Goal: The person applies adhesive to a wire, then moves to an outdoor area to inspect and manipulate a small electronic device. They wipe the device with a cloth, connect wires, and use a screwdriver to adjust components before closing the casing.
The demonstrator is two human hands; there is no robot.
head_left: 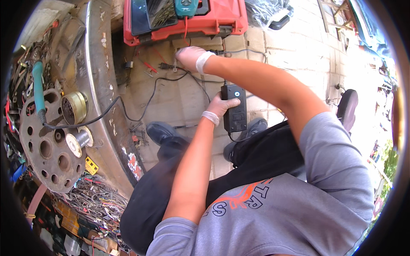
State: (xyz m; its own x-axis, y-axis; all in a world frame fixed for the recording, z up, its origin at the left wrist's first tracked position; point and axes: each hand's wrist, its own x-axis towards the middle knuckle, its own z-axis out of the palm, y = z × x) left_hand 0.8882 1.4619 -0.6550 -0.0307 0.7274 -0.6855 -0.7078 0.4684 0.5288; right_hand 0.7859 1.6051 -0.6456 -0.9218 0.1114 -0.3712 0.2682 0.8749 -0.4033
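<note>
My left hand [219, 107], in a thin pale glove, grips a black power adapter [235, 112] with its thumb over the top face. A cord leaves each end of the adapter. My right hand [190, 56], gloved too, reaches forward to the ground just before a red case [230, 19]. Its fingers are curled together, and what they pinch is mostly hidden. Right beside those fingertips lies a black plug [165, 66] on a cord. A red test probe [150, 67] lies left of the plug. On the case sits a teal multimeter [186, 7] with a red lead hanging down.
A dark tablet-like panel [141, 17] leans on the case. At left, a metal beam [100, 85] borders a bench with a teal-handled soldering iron [38, 87], a wire spool [77, 143], a round tin [73, 109] and tangled wires [100, 200]. Black cables [149, 100] cross the paved floor.
</note>
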